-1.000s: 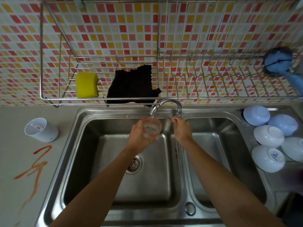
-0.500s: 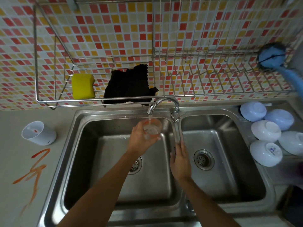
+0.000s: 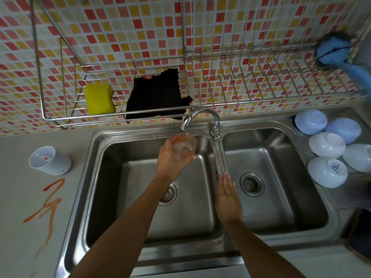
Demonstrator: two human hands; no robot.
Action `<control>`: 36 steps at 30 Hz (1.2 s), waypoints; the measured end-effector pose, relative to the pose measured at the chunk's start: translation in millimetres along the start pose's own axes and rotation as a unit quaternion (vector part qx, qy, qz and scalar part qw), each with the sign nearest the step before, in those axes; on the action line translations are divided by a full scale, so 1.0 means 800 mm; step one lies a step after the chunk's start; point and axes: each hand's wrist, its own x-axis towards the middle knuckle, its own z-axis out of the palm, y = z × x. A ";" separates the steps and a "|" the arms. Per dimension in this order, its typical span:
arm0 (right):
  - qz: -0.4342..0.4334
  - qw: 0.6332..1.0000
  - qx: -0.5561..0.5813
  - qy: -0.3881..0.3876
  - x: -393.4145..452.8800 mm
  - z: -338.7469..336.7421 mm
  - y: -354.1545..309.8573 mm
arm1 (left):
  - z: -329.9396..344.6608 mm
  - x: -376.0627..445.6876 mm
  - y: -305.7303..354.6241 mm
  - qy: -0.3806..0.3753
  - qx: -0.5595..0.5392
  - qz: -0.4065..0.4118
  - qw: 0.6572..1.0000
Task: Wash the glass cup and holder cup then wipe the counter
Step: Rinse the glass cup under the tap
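Observation:
My left hand [image 3: 170, 159] grips the clear glass cup [image 3: 183, 146], which has an orange smear at its rim, right under the faucet spout [image 3: 185, 124] over the left sink basin [image 3: 124, 177]. Water runs into the cup. My right hand [image 3: 227, 195] hovers flat with fingers extended over the divider between the two basins, holding nothing. The white holder cup [image 3: 50, 160] stands tilted on the grey counter [image 3: 24, 197] left of the sink, with a red spot inside it. Orange streaks [image 3: 50, 199] mark the counter in front of it.
A wire rack [image 3: 140, 115] on the tiled wall carries a yellow sponge [image 3: 99, 99] and a black cloth [image 3: 155, 97]. Several upturned white bowls [image 3: 327, 171] sit on the drainboard at the right. A blue brush [image 3: 333, 50] hangs at the upper right. The right basin [image 3: 281, 197] holds nothing.
My right hand left the faucet handle and drew back toward me over the basin divider. My left hand keeps the glass cup under the running water.

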 end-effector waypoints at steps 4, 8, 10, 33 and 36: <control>0.000 1.000 -0.004 0.014 0.001 0.004 0.001 | -0.002 -0.002 -0.004 -0.009 0.004 0.001 1.000; -0.001 1.000 0.001 0.025 0.001 0.002 -0.001 | -0.005 -0.005 -0.006 0.009 -0.009 -0.002 1.000; -0.002 1.000 0.008 0.026 0.001 0.001 -0.002 | -0.006 -0.007 -0.006 0.006 -0.003 0.007 1.000; 0.001 1.000 0.017 0.021 0.000 0.003 -0.001 | -0.024 -0.071 -0.073 -0.009 0.009 -0.100 0.995; 0.001 1.000 0.014 0.020 0.000 0.003 -0.002 | -0.025 -0.072 -0.069 0.011 -0.013 -0.106 0.994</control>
